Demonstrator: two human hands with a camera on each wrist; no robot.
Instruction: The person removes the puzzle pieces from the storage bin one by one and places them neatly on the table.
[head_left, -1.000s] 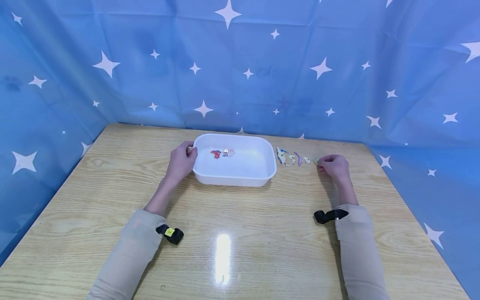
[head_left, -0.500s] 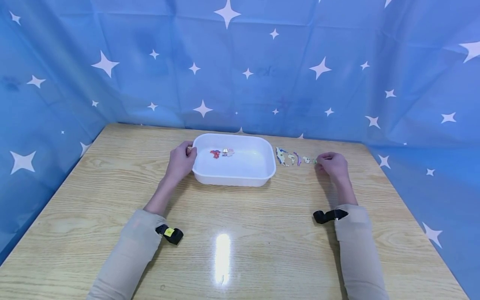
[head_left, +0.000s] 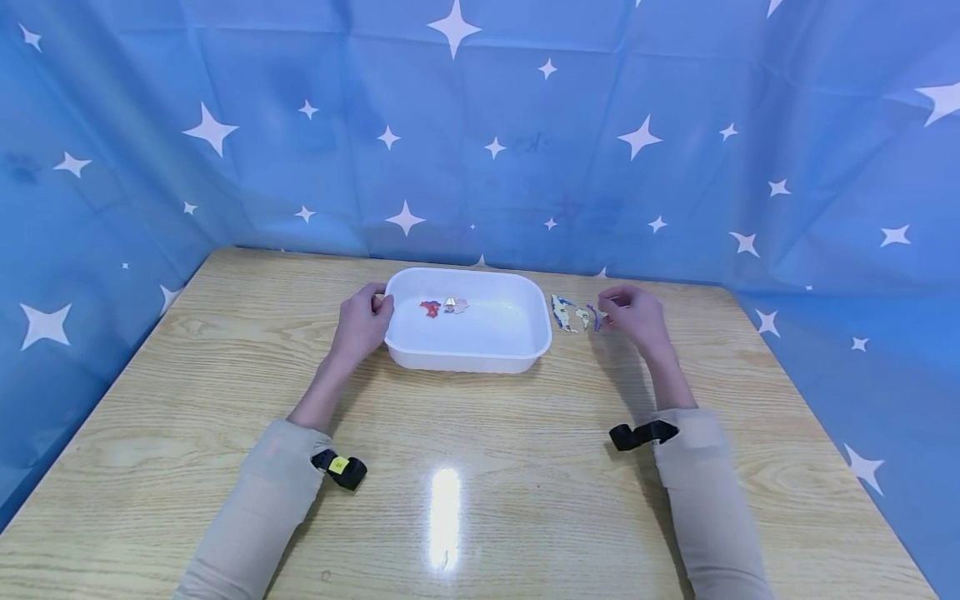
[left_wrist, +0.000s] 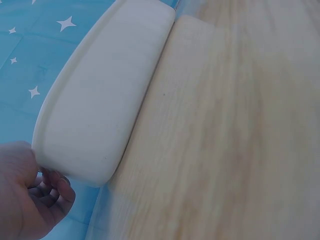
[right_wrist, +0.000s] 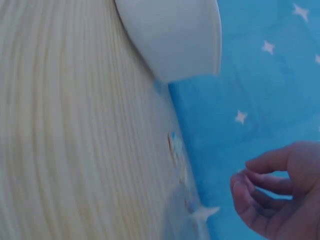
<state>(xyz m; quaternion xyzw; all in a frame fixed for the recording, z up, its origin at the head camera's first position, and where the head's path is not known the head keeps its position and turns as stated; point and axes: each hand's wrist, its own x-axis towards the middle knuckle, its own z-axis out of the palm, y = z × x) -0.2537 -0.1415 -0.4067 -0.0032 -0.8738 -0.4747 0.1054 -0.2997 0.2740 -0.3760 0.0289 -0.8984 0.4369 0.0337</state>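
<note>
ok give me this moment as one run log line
left hand: grips white tray; right hand: near flat pieces beside tray, hold unclear; in tray: small colored pieces

I cannot tell whether my right fingers (right_wrist: 270, 161) hold anything. The small, flat, multicoloured pieces (head_left: 561, 313) on the pale wood-grain counter (head_left: 540, 433) blur at my right wrist. Both wrist views cut off the white plastic rectangular tray (head_left: 465, 363); my left fingers (left_wrist: 65, 191) hide part of its rim.
</note>
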